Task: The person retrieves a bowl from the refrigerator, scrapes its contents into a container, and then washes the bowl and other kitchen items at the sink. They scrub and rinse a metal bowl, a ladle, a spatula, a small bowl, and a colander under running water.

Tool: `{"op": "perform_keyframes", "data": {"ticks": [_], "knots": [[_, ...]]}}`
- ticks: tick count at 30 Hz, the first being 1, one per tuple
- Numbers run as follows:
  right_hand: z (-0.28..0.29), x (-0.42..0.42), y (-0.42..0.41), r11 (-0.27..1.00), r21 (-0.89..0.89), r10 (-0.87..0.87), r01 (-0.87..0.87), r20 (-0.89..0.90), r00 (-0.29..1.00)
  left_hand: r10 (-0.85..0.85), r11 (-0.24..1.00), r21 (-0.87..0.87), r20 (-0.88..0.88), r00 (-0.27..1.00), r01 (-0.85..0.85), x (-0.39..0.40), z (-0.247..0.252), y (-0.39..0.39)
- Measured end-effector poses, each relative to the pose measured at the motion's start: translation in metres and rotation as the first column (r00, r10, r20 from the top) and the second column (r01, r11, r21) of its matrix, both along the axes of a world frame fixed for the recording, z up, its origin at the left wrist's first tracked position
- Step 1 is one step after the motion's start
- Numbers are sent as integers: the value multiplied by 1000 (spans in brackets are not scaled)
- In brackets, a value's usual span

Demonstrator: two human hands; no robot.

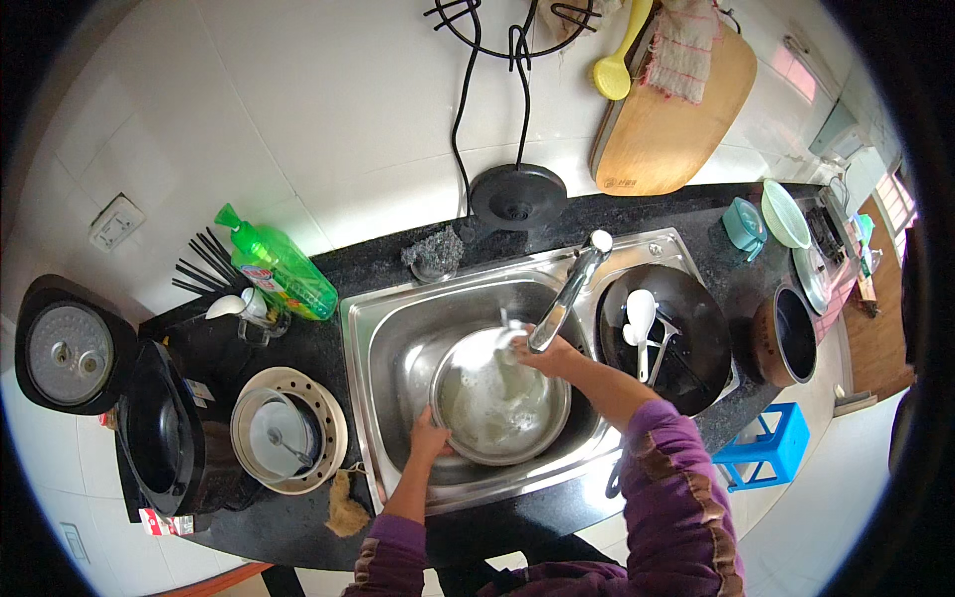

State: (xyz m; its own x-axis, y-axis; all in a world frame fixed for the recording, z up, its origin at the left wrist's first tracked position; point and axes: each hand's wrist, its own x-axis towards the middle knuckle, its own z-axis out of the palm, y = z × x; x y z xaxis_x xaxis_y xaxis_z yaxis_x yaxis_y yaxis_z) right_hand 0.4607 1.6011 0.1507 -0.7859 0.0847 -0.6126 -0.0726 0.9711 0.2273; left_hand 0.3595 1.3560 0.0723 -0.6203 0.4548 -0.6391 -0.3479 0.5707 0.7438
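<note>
A round metal basin [501, 440] with cloudy, foamy water sits in the larger bowl of the stainless steel sink [399, 351]. At its left rim is my left hand [430, 439], with the fingers against the outside and the thumb by the edge. My right hand [543, 352] is at the basin's upper right, under the spout of the faucet [571, 291]. Near its fingers is something shiny and pale, blurred; whether it is an object or splashing water I cannot tell. The faucet spout partly hides this hand.
Right of the basin, a dark wok [697, 351] holds a white ladle [640, 313] and other utensils. A brown pot [791, 336] stands beyond. To the left are stacked bowls [336, 418], an open rice cooker [160, 425] and a green detergent bottle [287, 269]. Steel wool [433, 254] lies behind the sink.
</note>
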Motion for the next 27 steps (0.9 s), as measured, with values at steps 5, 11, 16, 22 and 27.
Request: {"op": "perform_keyframes", "data": {"ticks": [5, 11, 16, 22, 27], "knots": [[-108, -4, -14, 984, -153, -153, 95, -433, 888, -283, 892, -449, -474, 834, 48, 26, 70, 32], [-114, -6, -86, 653, -440, -737, 617, -179, 652, -418, 900, -218, -673, 610, 377, 43, 72, 54], [-75, -32, -108, 442, -857, -846, 264, -300, 442, -453, 886, -120, -435, 778, 449, 24, -54, 96], [-22, -27, -139, 381, -916, -924, 128, -372, 86, -626, 722, -153, -559, 543, 674, 10, -74, 84], [-30, -34, -122, 290, -930, -954, 227, -300, -11, -658, 616, -162, -645, 390, 771, -12, -95, 64]]}}
